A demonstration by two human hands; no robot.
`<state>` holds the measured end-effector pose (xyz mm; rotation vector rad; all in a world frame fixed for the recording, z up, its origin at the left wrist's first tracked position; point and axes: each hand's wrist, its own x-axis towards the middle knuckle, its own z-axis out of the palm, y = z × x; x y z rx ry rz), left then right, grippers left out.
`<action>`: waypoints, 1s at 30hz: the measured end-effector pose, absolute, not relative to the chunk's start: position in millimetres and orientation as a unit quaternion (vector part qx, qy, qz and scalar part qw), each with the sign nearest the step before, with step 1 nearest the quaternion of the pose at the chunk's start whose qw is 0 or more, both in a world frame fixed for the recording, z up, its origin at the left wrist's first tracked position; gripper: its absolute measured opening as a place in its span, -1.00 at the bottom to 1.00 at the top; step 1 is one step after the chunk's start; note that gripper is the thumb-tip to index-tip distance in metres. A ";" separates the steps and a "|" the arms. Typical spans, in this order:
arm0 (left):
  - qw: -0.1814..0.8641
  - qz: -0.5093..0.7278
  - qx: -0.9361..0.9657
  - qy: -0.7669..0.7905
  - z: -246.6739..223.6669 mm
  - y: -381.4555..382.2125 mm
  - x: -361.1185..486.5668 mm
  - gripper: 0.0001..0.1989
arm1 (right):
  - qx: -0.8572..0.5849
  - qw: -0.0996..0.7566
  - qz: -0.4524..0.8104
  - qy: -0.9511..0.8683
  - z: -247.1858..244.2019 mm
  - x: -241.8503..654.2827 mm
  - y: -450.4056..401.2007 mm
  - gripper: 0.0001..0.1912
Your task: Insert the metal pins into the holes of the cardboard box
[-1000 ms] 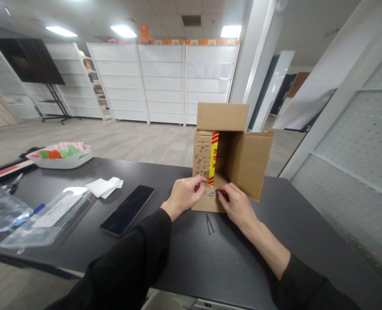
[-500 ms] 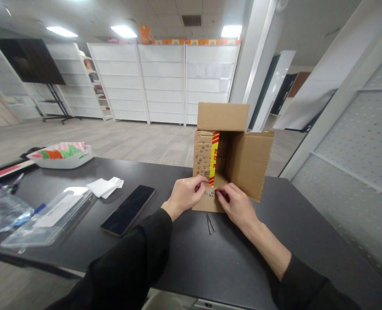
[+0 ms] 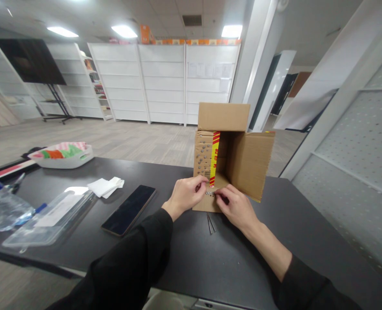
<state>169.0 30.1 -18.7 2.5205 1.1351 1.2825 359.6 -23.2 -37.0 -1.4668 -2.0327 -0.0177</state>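
Observation:
An open cardboard box [image 3: 252, 159] stands on the dark table, its mouth toward me. Several grey nail or screw heads [image 3: 203, 150] dot its left flap, beside a yellow and red tape strip [image 3: 214, 159]. On the lower flap [image 3: 210, 206] lies a short row of small metal pieces [image 3: 209, 193]. My left hand [image 3: 188, 192] is closed at the left flap's lower edge; what its fingers pinch is hidden. My right hand [image 3: 234, 204] has its thumb and forefinger together at the row's right end, on something too small to name. Two long nails [image 3: 211, 224] lie in front of the box.
Left of my left arm lie a black phone [image 3: 128, 210], folded white tissues [image 3: 106, 187] and a clear plastic case [image 3: 50, 217]. A water bottle [image 3: 5, 206] and a white basket with cloth [image 3: 63, 160] are farther left. The table [image 3: 310, 241] extends to the right.
My right fingertips have shifted slightly left and down along the row of metal pieces. My left hand keeps its place at the flap.

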 end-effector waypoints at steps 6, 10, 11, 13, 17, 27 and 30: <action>0.049 0.419 0.826 0.373 -18.8 30.3 168.9 -0.80 | -0.525 0.309 0.000 -0.793 -36.7 358.1 -23.9 -0.80; 0.047 0.419 0.827 0.373 -18.0 29.6 168.9 -0.80 | -0.526 0.307 0.001 -0.793 -36.5 358.0 -24.1 -0.79; 0.047 0.419 0.827 0.372 -17.8 29.4 168.9 -0.80 | -0.525 0.307 0.001 -0.794 -36.5 358.0 -24.1 -0.79; 0.048 0.418 0.827 0.372 -17.5 29.3 169.0 -0.80 | -0.518 0.306 0.000 -0.799 -36.7 357.9 -23.9 -0.78; 0.050 0.417 0.827 0.373 -17.4 29.2 169.2 -0.80 | -0.510 0.293 -0.012 -0.809 -37.7 357.3 -23.5 -0.77; 0.047 0.420 0.826 0.373 -17.5 29.4 169.1 -0.81 | -0.498 0.277 -0.012 -0.822 -34.5 354.4 -25.5 -0.75; 0.045 0.420 0.826 0.372 -18.1 29.7 169.1 -0.81 | -0.500 0.273 -0.012 -0.822 -34.4 354.2 -26.0 -0.75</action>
